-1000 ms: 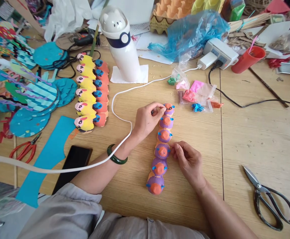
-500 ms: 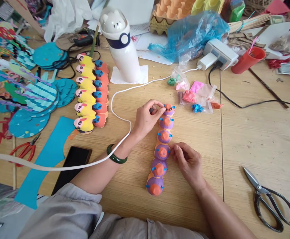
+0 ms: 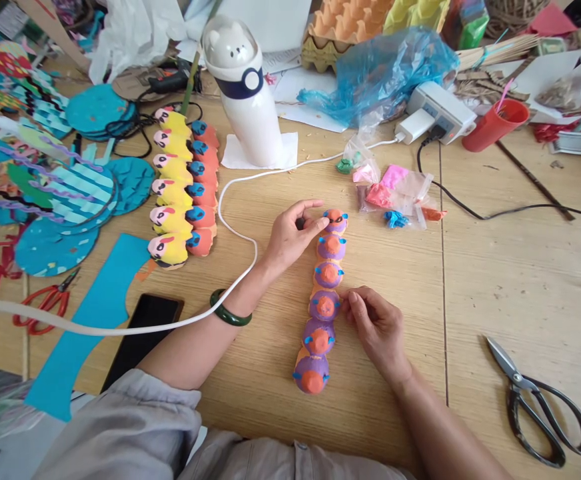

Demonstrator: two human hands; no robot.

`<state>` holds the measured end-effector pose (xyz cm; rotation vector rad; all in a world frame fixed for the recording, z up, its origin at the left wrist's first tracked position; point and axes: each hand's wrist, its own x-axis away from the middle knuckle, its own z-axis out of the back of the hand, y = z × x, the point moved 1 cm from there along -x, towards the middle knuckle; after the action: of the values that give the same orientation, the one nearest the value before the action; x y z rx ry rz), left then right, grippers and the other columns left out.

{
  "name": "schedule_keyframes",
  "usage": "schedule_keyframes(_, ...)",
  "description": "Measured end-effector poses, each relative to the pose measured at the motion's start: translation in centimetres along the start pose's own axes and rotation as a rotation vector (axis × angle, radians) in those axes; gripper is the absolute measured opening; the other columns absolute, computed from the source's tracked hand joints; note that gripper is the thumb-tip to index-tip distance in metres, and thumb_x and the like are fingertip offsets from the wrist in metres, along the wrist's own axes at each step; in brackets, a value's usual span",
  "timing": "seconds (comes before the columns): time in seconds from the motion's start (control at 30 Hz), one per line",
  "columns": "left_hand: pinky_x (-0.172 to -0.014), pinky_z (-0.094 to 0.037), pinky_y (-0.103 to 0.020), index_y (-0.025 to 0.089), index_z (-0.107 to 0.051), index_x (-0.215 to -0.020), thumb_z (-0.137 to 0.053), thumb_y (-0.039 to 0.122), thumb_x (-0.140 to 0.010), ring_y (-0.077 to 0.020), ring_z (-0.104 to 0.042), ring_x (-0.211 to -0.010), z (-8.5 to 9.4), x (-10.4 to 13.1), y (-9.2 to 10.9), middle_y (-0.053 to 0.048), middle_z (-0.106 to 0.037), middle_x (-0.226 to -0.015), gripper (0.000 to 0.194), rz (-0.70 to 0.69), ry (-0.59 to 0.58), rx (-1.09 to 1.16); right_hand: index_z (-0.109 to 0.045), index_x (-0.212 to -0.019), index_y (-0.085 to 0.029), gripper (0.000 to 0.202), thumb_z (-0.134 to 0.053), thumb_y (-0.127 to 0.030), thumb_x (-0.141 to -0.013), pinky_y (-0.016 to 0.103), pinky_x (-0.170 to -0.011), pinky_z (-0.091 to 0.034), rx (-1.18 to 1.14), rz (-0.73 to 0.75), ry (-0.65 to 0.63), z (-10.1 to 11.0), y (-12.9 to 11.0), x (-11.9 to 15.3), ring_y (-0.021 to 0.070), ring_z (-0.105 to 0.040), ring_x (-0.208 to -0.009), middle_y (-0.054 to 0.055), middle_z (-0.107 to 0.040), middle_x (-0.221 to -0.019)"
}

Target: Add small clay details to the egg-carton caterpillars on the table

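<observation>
A strip of purple and orange bumps with small blue side pieces runs up the middle of the table. At its far end, the top bump carries dark marks, and the thumb of my left hand touches its left side. A small dark lump is tucked in the curled fingers of that hand. Beside the strip's middle, on the right, is my right hand, fingers curled and thumb near the index tip; whatever it may pinch is too small to make out.
Yellow and orange bump strips, a white bottle, bags of coloured clay and a red cup stand beyond. Black scissors lie right. A white cable crosses above my left forearm, near a phone.
My left index finger has lifted off the top bump and straightened, while the thumb stays at the bump. My right hand has hardly moved.
</observation>
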<state>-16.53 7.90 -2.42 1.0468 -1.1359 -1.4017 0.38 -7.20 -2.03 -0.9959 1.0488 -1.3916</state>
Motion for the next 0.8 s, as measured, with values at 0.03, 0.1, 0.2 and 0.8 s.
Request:
schedule_keyframes(0.03, -0.063, -0.039, -0.025, 0.018, -0.074, -0.112, -0.075, 0.027, -0.082, -0.0109, -0.044, -0.062, -0.1, 0.0, -0.1, 0.006, -0.045, -0.064, 0.031, -0.002, 0.006, -0.008, -0.070, -0.083, -0.021, 0.029, -0.056, -0.037, -0.102, 0.025, -0.053, -0.045, -0.004, -0.004, -0.001, 0.0, 0.0, 0.0, 0.0120, -0.055, -0.056, 0.001, -0.065, -0.067)
schedule_keyframes(0.1, -0.062, -0.040, -0.024, 0.018, -0.074, -0.111, -0.075, 0.027, -0.082, -0.0106, -0.044, -0.062, -0.1, 0.0, 0.0, 0.006, -0.045, -0.064, 0.031, 0.007, 0.014, -0.010, -0.070, -0.083, -0.021, 0.029, -0.056, -0.038, -0.102, 0.025, -0.053, -0.045, -0.009, -0.011, -0.001, 0.0, 0.1, 0.0, 0.0121, -0.055, -0.056, 0.001, -0.066, -0.067)
schedule_keyframes(0.2, -0.055, -0.036, -0.023, 0.018, -0.075, -0.111, -0.074, 0.030, -0.083, -0.0091, -0.039, -0.057, 0.0, 0.2, 0.2, 0.006, -0.044, -0.065, 0.031, 0.075, 0.034, 0.047, -0.070, -0.083, -0.021, 0.029, -0.057, -0.038, -0.102, 0.025, -0.054, -0.045, -0.010, -0.014, -0.005, 0.0, 0.3, 0.0, 0.0120, -0.055, -0.057, 0.001, -0.065, -0.067)
schedule_keyframes(0.8, -0.064, -0.055, -0.025, 0.017, -0.073, -0.106, -0.074, 0.028, -0.081, -0.0110, -0.065, -0.071, 0.5, 8.5, 4.0, -0.005, -0.073, -0.095, 0.028, 0.271, 0.086, 0.637, -0.071, -0.082, -0.020, 0.043, -0.055, -0.056, -0.099, 0.026, -0.051, -0.043, -0.097, -0.048, 0.031, -0.3, 0.3, -0.3, 0.0120, -0.053, -0.053, 0.000, -0.061, -0.064)
